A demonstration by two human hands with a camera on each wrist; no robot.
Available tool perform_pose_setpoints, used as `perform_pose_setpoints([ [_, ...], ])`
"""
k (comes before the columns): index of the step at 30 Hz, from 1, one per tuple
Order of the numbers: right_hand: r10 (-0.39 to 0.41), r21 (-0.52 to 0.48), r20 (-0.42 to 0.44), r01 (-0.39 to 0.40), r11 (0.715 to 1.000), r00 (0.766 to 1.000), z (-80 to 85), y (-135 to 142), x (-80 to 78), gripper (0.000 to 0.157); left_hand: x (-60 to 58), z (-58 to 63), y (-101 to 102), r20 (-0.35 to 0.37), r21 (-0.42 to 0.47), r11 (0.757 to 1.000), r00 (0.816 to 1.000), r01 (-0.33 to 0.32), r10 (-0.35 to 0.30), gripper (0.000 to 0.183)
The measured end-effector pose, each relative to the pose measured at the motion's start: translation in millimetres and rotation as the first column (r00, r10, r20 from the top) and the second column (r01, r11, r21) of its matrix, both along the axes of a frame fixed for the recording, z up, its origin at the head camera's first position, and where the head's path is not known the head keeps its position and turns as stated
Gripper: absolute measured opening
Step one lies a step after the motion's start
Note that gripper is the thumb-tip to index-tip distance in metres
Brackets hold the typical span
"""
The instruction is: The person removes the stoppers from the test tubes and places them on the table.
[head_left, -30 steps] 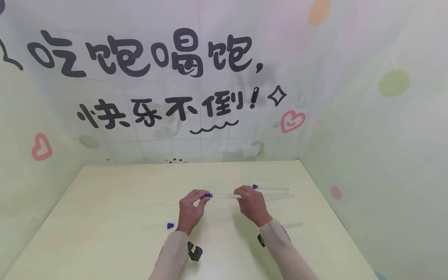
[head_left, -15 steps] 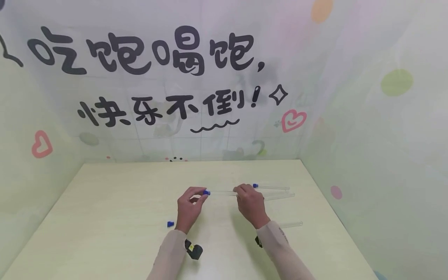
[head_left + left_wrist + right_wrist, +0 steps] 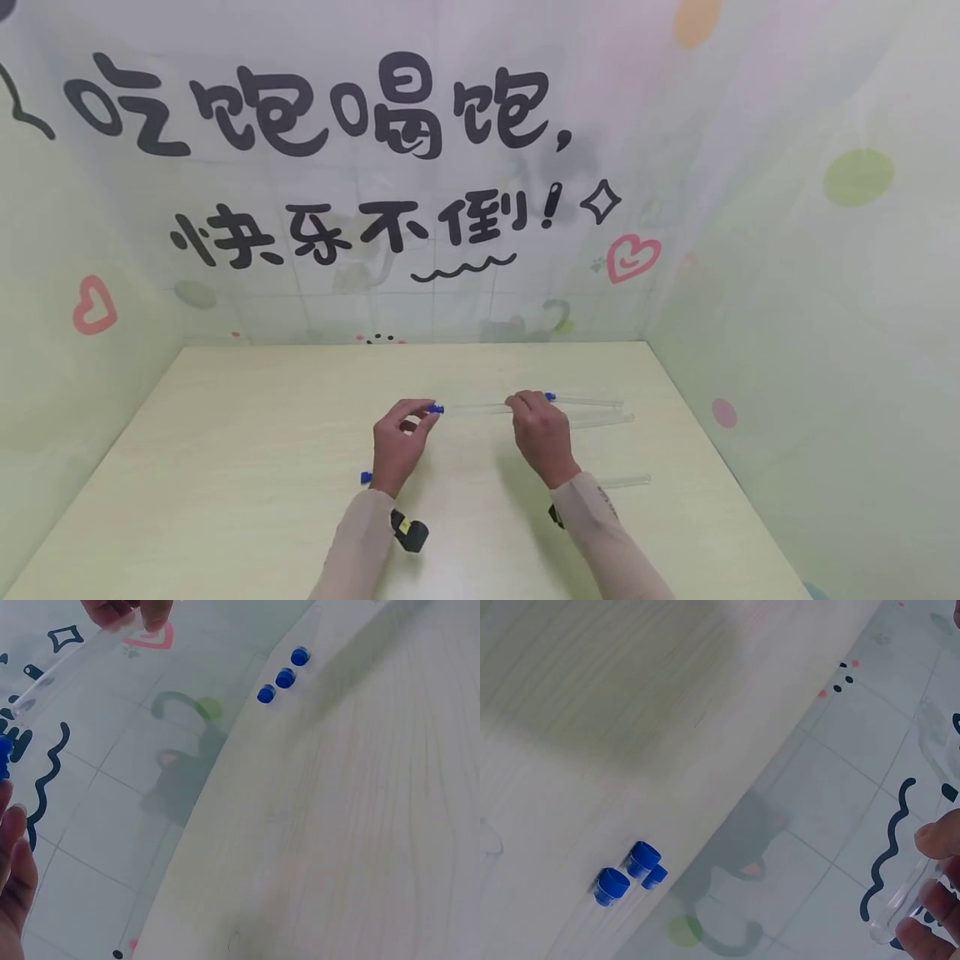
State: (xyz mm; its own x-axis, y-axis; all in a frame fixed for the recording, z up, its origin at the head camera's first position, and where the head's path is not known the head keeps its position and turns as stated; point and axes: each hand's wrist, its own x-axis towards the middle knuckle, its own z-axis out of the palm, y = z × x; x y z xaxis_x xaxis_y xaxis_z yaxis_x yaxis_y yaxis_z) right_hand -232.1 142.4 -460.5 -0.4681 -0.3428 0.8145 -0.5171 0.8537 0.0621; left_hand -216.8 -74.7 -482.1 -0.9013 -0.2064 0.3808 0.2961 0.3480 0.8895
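Observation:
My left hand (image 3: 400, 442) pinches a small blue cap (image 3: 436, 408) between thumb and fingers, above the table. Facing it, my right hand (image 3: 542, 429) grips a clear test tube (image 3: 476, 409), held roughly level between the hands. In the left wrist view the tube's near end (image 3: 24, 709) lies a short way from the cap (image 3: 4, 757), apart from it. The tube's rounded end (image 3: 883, 930) sticks out past the right fingers (image 3: 930, 941) in the right wrist view. A loose blue cap (image 3: 366, 477) lies left of my left wrist, partly hidden behind it.
Several clear tubes lie on the table (image 3: 262, 467) to the right, among them a capped tube (image 3: 588, 402) and a tube (image 3: 628, 482) beside the right sleeve. Three blue caps (image 3: 611, 885) on tubes are grouped together in the right wrist view. A printed wall (image 3: 420, 308) borders the table.
My left hand has shifted left with the blue cap, and both hands sit slightly higher in the view. The right hand keeps its grip on the test tube.

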Motion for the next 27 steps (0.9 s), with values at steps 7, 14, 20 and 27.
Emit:
perform_pose_setpoints([
  [7, -0.009, 0.036, 0.027, 0.008, 0.999, 1.0, -2.0, 10.1, -1.4, 0.025, -2.3, -2.5, -16.7, -0.064, -0.091, 0.995, 0.997, -0.039, 0.033, 0.018],
  [14, -0.031, 0.064, 0.041, 0.028, 0.998, 0.999, -7.0, 28.3, 1.8, 0.026, -1.3, -7.6, -35.8, -0.117, -0.2, 0.978, 0.993, -0.054, 0.03, 0.02],
  [20, -0.073, 0.061, 0.092, 0.068, 0.996, 0.993, -14.9, 53.0, 3.4, 0.025, -2.4, -10.2, -53.9, -0.06, -0.25, 0.963, 0.995, -0.095, 0.082, 0.02],
  [27, -0.142, 0.051, 0.198, 0.134, 0.99, 0.97, -27.9, 82.9, 4.5, 0.026, -5.1, -16.3, -74.8, 0.024, -0.267, 0.959, 0.994, -0.1, 0.111, 0.02],
])
